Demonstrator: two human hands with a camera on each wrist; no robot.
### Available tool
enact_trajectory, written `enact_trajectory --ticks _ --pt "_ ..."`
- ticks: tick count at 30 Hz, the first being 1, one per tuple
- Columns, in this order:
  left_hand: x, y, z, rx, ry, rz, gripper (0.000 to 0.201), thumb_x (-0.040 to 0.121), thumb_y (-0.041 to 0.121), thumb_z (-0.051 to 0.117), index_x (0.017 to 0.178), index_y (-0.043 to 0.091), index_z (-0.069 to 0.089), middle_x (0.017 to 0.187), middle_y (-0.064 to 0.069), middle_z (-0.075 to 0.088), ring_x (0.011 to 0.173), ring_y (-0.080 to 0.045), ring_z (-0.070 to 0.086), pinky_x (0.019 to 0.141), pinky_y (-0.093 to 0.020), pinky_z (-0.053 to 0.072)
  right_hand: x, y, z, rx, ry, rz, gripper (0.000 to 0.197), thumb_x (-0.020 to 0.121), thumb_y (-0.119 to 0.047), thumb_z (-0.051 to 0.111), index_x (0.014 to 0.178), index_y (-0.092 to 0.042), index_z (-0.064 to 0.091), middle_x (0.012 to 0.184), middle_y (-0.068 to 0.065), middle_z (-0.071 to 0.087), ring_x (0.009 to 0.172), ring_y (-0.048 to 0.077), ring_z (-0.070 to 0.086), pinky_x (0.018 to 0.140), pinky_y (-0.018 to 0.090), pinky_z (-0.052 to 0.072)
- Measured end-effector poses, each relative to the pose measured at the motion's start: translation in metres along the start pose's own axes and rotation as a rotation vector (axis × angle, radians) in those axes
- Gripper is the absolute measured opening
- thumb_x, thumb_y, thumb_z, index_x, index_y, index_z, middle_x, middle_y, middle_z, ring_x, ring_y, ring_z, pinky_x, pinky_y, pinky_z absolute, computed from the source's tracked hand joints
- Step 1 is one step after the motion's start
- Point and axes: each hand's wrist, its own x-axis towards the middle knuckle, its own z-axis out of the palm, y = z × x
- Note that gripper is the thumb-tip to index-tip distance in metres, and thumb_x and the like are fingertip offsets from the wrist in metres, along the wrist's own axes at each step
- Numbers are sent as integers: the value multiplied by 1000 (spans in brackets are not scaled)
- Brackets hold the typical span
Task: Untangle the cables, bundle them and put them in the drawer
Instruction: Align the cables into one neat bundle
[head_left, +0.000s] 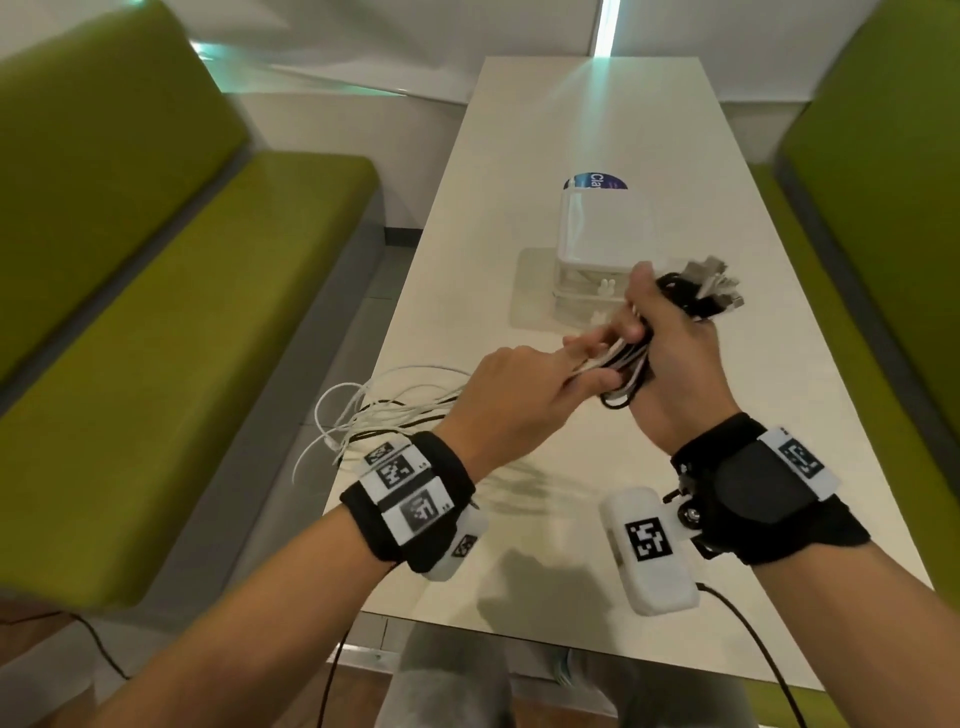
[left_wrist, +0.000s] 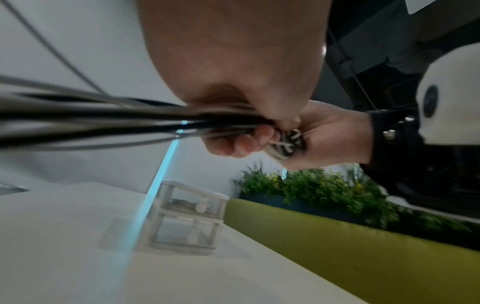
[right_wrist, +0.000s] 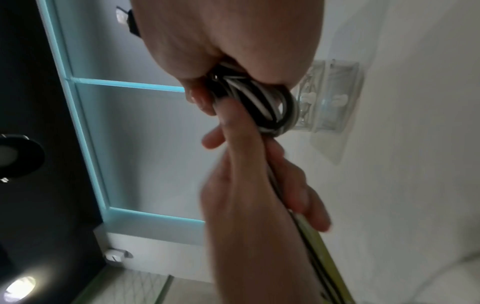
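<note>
A bundle of black and white cables (head_left: 631, 358) is held above the table. My right hand (head_left: 670, 353) grips the folded bundle in a fist, with the plug ends (head_left: 714, 288) sticking out past the fingers. My left hand (head_left: 524, 384) holds the loose strands where they leave the bundle; in the left wrist view these cables (left_wrist: 103, 125) run taut through its fingers toward the right hand (left_wrist: 298, 142). The folded loop (right_wrist: 272, 107) shows in the right wrist view. Loose white and black cable (head_left: 374, 410) trails over the table's left edge. A small clear drawer unit (head_left: 597, 254) stands just behind the hands.
The white table (head_left: 571, 130) runs away from me between two green benches (head_left: 182, 312) (head_left: 883, 182). A blue round sticker (head_left: 592, 183) lies behind the drawer unit. Plants (left_wrist: 324, 189) stand behind the right bench. Thin black wires hang from my wrist cameras below the table edge.
</note>
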Motion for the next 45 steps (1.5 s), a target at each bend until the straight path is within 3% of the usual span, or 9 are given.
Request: enact_trajectory --ticks 10,16,19,27,31,34,38,43,45 --pt "-27 -100 -21 -130 -163 -323 43 84 59 61 64 23 51 53 4 46 50 -10 41 51 -27 30 12 -42 6 42 2 -125 36 94 -30 61 65 -16 46 53 -3 32 43 14 33 50 27 43" --pt "-35 -105 -36 -662 -375 -355 13 92 24 63 99 18 54 71 -7 62 58 -17 48 58 -24 45 18 -41 -19 -20 76 -116 36 94 -27 62 64 -16 44 54 -3 31 43 13 32 48 27 42" --pt "-39 -108 -39 -858 -360 -358 21 93 15 62 92 4 44 78 -8 65 62 -23 49 64 -25 47 22 -37 -30 -39 97 -96 35 94 -27 62 65 -17 45 54 -3 31 43 14 33 49 28 42" --pt "-29 -116 -26 -175 -655 -315 44 86 57 62 65 20 74 68 14 70 67 -1 62 70 -20 43 26 -40 -39 -52 74 -107 35 93 -27 63 65 -17 45 55 -2 30 44 14 32 50 27 42" --pt "-37 -126 -35 -88 -666 -506 58 97 60 34 80 27 80 60 -6 42 60 -7 50 74 -26 41 27 -47 -44 -56 77 -100 35 93 -27 63 65 -17 45 55 -3 30 44 14 32 50 29 42" --pt "-31 -137 -37 -11 -612 -598 51 100 52 36 85 31 79 59 10 52 61 -9 49 73 -29 42 26 -39 -41 -62 59 -84 34 94 -25 62 65 -16 45 54 -2 29 43 14 31 49 28 42" --pt "-26 -156 -34 133 -549 -687 53 91 69 35 84 31 71 94 -4 68 79 -22 59 78 -36 43 25 -31 -37 -66 67 -48 31 93 -24 62 67 -16 49 54 -2 30 42 14 31 50 27 43" --pt "-24 -156 -36 192 -707 -605 49 76 78 51 88 32 60 76 11 57 73 -12 56 72 -31 43 29 -33 -44 -90 86 -24 30 93 -25 63 68 -16 49 54 -2 31 42 14 32 49 27 44" --pt "-24 -161 -35 303 -795 -616 43 82 69 56 94 28 61 77 12 56 81 -17 57 85 -36 45 29 -34 -46 -89 89 -18 30 93 -25 63 68 -16 49 53 -3 31 42 14 32 49 28 43"
